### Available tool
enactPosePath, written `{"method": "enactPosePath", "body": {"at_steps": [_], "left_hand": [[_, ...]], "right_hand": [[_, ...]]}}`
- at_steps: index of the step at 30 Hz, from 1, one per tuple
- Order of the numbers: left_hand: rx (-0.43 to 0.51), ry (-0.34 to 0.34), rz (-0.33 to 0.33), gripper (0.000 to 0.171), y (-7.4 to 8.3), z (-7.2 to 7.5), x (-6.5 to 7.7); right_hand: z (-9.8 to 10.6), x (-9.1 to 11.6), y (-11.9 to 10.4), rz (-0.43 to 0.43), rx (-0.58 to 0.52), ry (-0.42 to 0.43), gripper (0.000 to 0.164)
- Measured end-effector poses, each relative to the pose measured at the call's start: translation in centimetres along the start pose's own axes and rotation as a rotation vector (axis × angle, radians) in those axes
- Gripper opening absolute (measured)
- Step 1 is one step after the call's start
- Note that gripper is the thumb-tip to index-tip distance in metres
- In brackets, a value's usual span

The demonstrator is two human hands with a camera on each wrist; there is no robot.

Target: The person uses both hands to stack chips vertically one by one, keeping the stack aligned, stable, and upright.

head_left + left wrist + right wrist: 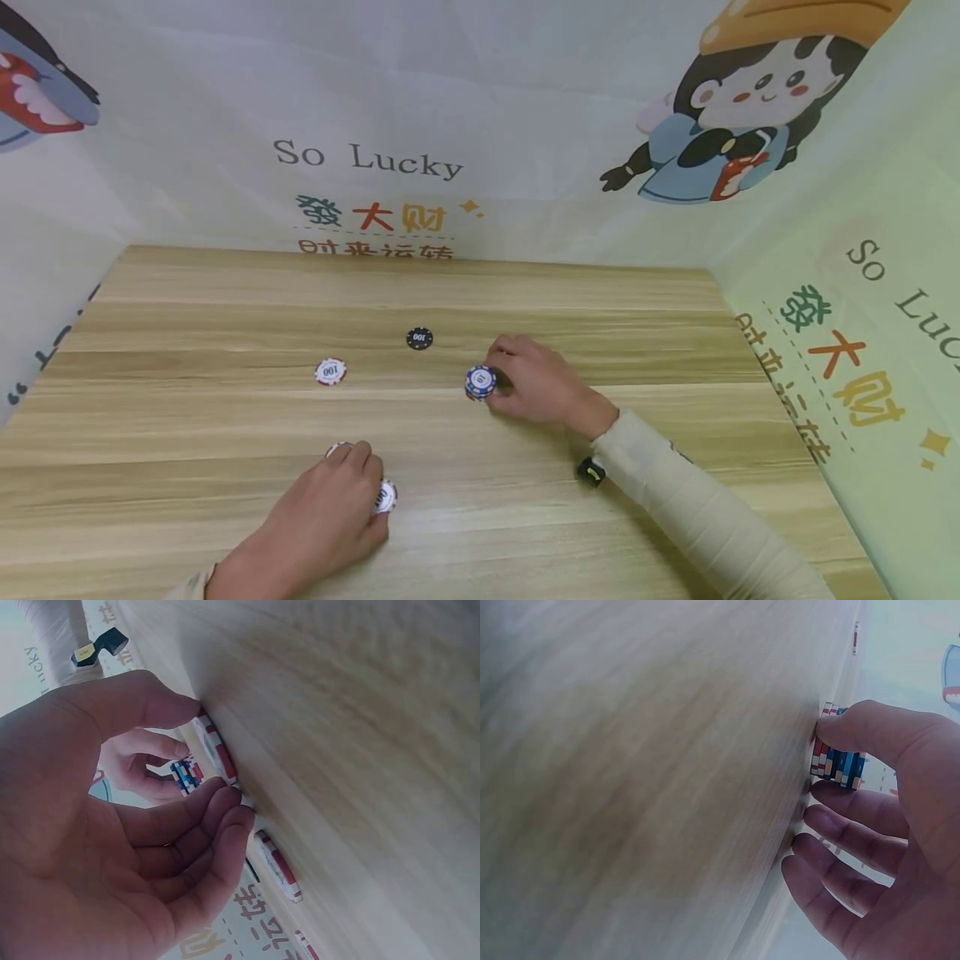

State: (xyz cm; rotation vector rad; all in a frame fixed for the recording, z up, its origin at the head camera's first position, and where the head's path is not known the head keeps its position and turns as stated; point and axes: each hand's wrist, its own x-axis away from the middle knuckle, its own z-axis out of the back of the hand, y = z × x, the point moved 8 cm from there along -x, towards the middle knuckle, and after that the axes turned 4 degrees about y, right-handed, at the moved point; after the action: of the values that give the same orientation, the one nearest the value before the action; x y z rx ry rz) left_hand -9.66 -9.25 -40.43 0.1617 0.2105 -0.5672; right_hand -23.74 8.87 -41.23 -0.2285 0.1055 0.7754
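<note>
The left hand (330, 504), toward the near edge of the tabletop (225, 325) and left of its middle, is partly closed: thumb and fingertips pinch a white-and-red poker chip (387, 497) across its rim. A second white-and-red chip (340, 448) lies just beyond, partly covered by the fingers. The right hand (536, 379) grips a chip stack (481, 381) between thumb and index finger; its other three fingers are loosely bent and spread apart. The stack stands near the middle of the tabletop, with blue chips above red-and-white ones. A black chip (420, 337) marked 100 lies nearer the far edge. A white-and-red 100 chip (331, 372) lies toward the left edge. A printed backdrop (525, 100) rises along the far edge.
</note>
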Motion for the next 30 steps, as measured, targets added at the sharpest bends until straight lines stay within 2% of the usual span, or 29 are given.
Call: {"method": "enactPosePath", "body": {"at_steps": [9,23,30], "left_hand": [[0.016,-0.011,-0.019,0.026,0.0,-0.3,-0.2],[0.063,-0.043,0.000,0.027,-0.7,-0.7,-0.9],[0.053,-0.009,-0.012,0.026,-0.7,-0.5,-1.3]], "right_hand": [[-0.1,0.1,0.1,0.005,-0.001,-0.001,0.032],[-0.1,0.1,0.1,-0.004,0.001,-0.014,0.032],[0.0,0.1,0.0,-0.004,0.005,-0.016,0.032]]}}
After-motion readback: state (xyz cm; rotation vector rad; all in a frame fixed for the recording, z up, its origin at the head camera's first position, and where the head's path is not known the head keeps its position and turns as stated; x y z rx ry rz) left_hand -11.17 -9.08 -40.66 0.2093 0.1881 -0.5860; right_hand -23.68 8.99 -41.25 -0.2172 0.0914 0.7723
